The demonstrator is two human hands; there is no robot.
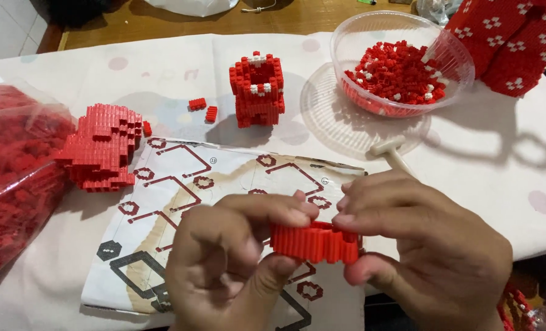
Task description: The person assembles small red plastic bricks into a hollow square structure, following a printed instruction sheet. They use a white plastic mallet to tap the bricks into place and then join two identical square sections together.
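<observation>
Two hands meet over the instruction sheet (181,184), and between them sits the small red brick piece (314,242) that everything here turns on. The left hand (230,263) is curled around its left end, thumb below and fingertips on top; the right hand (426,245) pinches the right end the same way, so both are closed on it and it hangs in the air just above the paper.

From where I stand the biggest risk looks like the squeeze itself: press unevenly and the thin wall of tiny bricks could buckle or split at a seam, I'd guess. A lesser worry is a loose brick popping off and vanishing among the printed shapes on the sheet, or rolling toward the bag of red bricks (9,178) at the left.

As for the piece, it is a low, wide strip, ribbed along its face, with an uneven notched top edge. It is far smaller than the stepped red block (104,147) and the hollow red tower (257,89) beyond it.
</observation>
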